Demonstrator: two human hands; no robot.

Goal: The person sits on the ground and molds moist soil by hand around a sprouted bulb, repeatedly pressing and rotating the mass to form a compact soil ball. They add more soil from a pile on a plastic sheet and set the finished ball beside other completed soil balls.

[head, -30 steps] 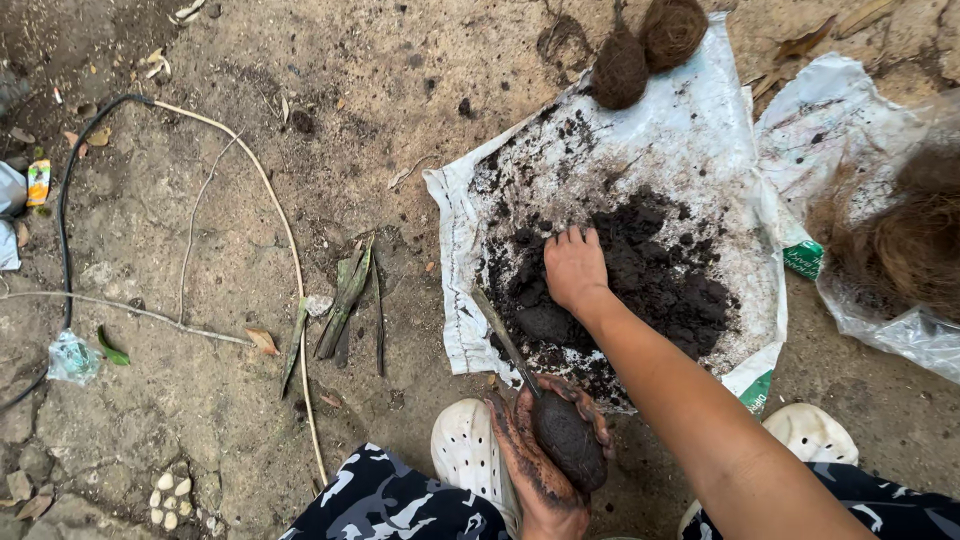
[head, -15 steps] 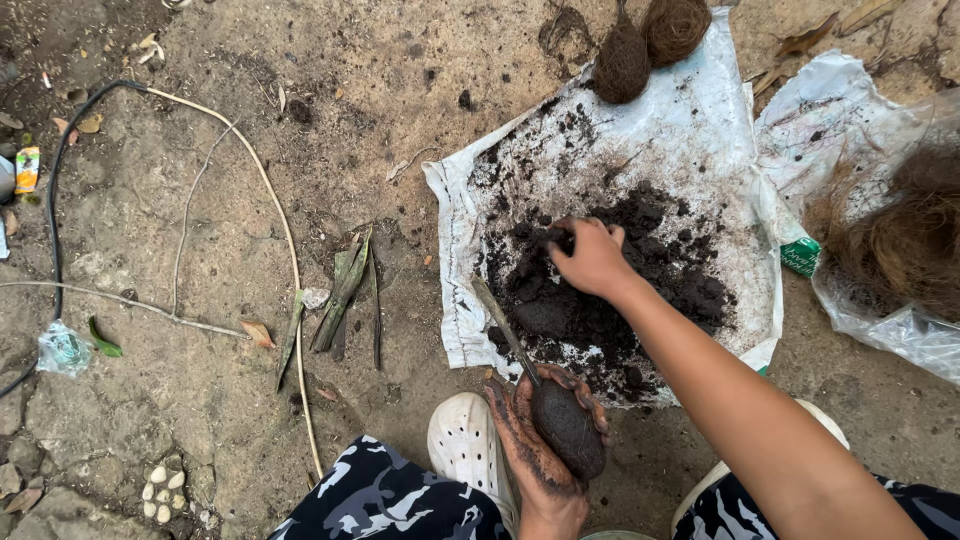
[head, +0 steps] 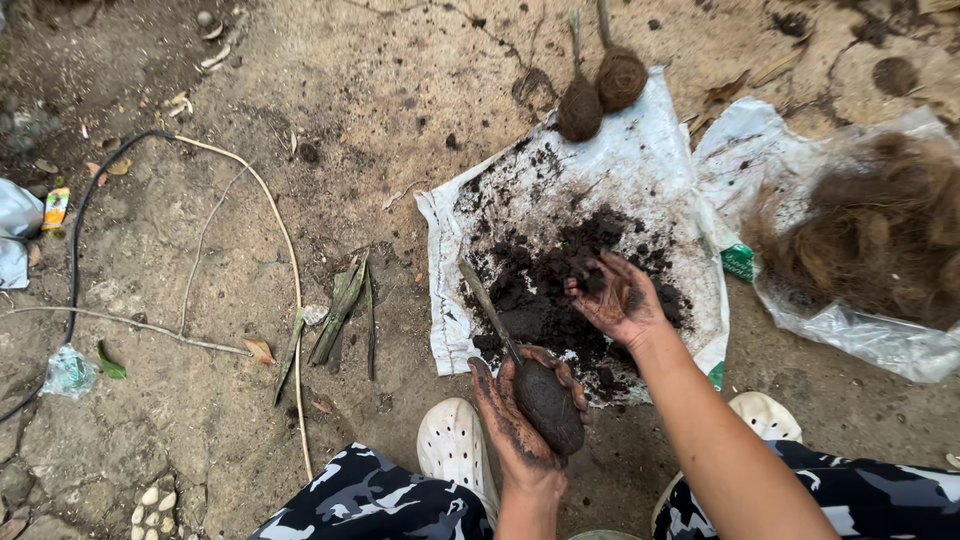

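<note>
My left hand is cupped around a dark soil ball with a thin stem sticking out of it toward the upper left. My right hand, palm up and dirty, holds a small clump of dark soil just above the soil pile. The pile lies on a white plastic sack spread on the ground. Two finished fibre-wrapped balls with stems rest at the sack's far edge.
A clear bag of brown coconut fibre lies at the right. Cut green leaves, thin sticks and a black hose lie on the bare dirt at the left. My white clogs are planted near the sack's front edge.
My right hand has lifted off the soil pile, turned palm up with a clump of soil and moved right. My left hand keeps the soil ball in place.
</note>
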